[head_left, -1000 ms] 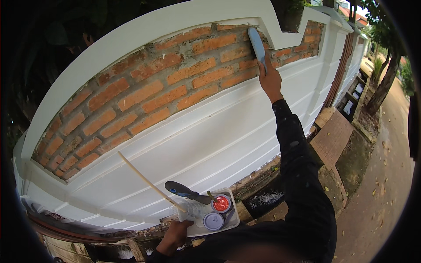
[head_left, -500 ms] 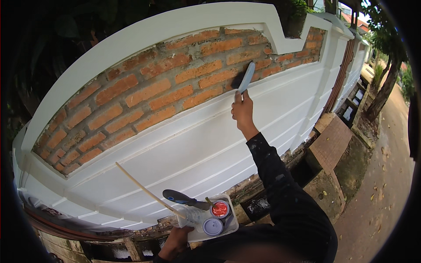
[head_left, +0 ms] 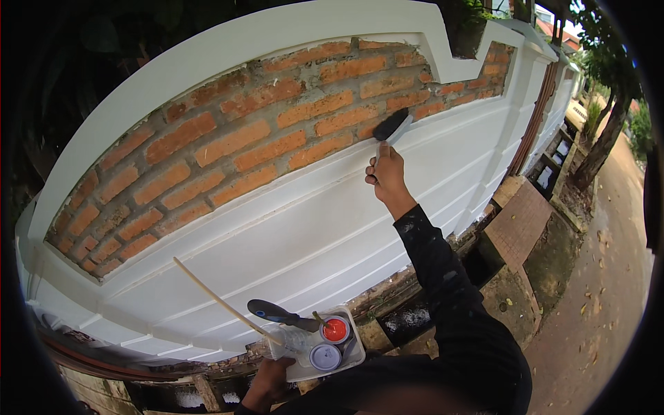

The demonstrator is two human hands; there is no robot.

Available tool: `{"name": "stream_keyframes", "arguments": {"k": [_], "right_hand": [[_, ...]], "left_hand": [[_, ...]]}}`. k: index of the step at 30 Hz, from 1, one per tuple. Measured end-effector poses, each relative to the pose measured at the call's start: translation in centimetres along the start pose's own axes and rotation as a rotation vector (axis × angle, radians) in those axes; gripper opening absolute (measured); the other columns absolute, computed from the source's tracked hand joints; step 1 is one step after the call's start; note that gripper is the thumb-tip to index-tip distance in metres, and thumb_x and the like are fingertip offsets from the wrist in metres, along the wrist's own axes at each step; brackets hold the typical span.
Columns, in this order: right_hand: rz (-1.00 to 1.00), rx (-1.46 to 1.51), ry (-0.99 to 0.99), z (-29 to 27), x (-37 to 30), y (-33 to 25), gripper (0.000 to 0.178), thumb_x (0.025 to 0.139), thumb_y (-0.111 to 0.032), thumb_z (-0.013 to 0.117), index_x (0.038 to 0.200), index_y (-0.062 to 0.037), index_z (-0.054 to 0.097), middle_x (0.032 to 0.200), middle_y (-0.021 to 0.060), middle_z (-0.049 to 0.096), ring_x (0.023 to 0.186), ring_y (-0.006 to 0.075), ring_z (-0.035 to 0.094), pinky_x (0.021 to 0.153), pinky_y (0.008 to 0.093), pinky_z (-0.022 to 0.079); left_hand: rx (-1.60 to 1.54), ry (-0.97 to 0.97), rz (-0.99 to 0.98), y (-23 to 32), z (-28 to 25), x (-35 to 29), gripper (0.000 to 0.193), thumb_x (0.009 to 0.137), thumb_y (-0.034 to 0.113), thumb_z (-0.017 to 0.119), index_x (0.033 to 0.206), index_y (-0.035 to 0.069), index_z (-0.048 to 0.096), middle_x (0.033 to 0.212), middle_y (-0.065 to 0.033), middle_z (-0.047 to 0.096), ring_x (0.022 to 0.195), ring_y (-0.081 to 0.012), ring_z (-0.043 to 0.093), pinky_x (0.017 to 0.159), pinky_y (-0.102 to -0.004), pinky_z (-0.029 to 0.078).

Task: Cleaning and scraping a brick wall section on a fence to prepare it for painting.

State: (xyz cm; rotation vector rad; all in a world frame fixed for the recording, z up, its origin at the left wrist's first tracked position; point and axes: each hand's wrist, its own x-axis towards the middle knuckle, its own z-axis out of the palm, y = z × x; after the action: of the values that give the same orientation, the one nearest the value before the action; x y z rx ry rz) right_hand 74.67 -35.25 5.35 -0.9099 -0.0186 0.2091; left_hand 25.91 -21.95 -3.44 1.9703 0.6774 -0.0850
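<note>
White tray [head_left: 361, 346] low in the left grip [head_left: 271, 380], dark-bristled brush [head_left: 393, 125] high in the right grip [head_left: 388, 175].
The left grip is closed on the tray's near left side, fingers partly hidden; a pale stick [head_left: 218, 296] leans from the tray to the far left, a dark-handled tool [head_left: 278, 312] slants over it, and toward its right sits an open tin [head_left: 336, 330] with red contents, a round grey lid [head_left: 325, 357] just on the near side. Farther and rightward, the right grip is wrapped around the brush handle, much the nearer one to the brick panel [head_left: 232, 144]; the brush lies just beyond the fingers, long axis slanting up toward the far right, bristles on its left side at the panel's lower edge. Whether they touch brick, I cannot tell.
</note>
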Motion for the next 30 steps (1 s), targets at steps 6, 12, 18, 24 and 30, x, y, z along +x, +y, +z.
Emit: {"name": "stream_keyframes", "arguments": {"k": [6, 12, 18, 24, 30], "right_hand": [[-0.297, 0.063, -0.172, -13.2, 9.9, -14.3, 0.018, 0.099, -0.019, 0.052, 0.098, -0.0023, 0.046, 0.078, 0.0069, 0.053, 0.057, 0.0131, 0.052, 0.045, 0.0247, 0.032], [-0.267, -0.589, 0.113, -9.7, -1.5, -12.2, 0.027, 0.098, -0.023, 0.054, 0.116, -0.0028, 0.048, 0.07, 0.0021, 0.049, 0.048, 0.0068, 0.044, 0.036, 0.0205, 0.027], [-0.257, -0.312, 0.092, -10.6, 2.4, -11.6, 0.03, 0.098, -0.022, 0.049, 0.125, -0.0095, 0.046, 0.071, 0.0011, 0.044, 0.048, 0.0066, 0.037, 0.037, 0.0205, 0.026], [-0.011, 0.027, -0.034, -2.1, 0.3, -4.8, 0.014, 0.101, -0.026, 0.043, 0.095, -0.0131, 0.044, 0.067, 0.0003, 0.038, 0.048, 0.0096, 0.034, 0.039, 0.0223, 0.023], [-0.469, 0.105, -0.116, -11.8, 14.5, -15.4, 0.025, 0.101, -0.023, 0.038, 0.08, -0.0099, 0.043, 0.066, 0.0027, 0.043, 0.047, 0.0105, 0.036, 0.039, 0.024, 0.025]], "left_hand": [[-0.015, -0.179, -0.078, 3.1, 0.7, 0.8, 0.04, 0.066, -0.007, 0.06, 0.104, 0.003, 0.07, 0.107, -0.0219, 0.068, 0.111, -0.0382, 0.061, 0.098, -0.0415, 0.048], [-0.338, -0.072, -0.147, 1.6, 1.4, 0.9, 0.037, 0.086, 0.001, 0.053, 0.123, -0.004, 0.051, 0.111, -0.0148, 0.062, 0.097, -0.0263, 0.064, 0.084, -0.0384, 0.052], [-0.643, -0.099, -0.329, 2.7, 2.2, 1.1, 0.041, 0.085, 0.002, 0.053, 0.126, -0.003, 0.049, 0.113, -0.0145, 0.061, 0.1, -0.026, 0.063, 0.082, -0.0394, 0.053], [-0.127, -0.08, 0.008, 0.9, 2.7, 0.7, 0.039, 0.077, -0.003, 0.058, 0.116, -0.001, 0.059, 0.116, -0.0158, 0.062, 0.108, -0.0318, 0.061, 0.096, -0.0374, 0.047], [0.417, -0.283, 0.262, 2.0, 3.6, 1.8, 0.032, 0.079, 0.002, 0.061, 0.11, 0.0, 0.064, 0.117, -0.0193, 0.064, 0.111, -0.0362, 0.06, 0.098, -0.038, 0.046]]}}
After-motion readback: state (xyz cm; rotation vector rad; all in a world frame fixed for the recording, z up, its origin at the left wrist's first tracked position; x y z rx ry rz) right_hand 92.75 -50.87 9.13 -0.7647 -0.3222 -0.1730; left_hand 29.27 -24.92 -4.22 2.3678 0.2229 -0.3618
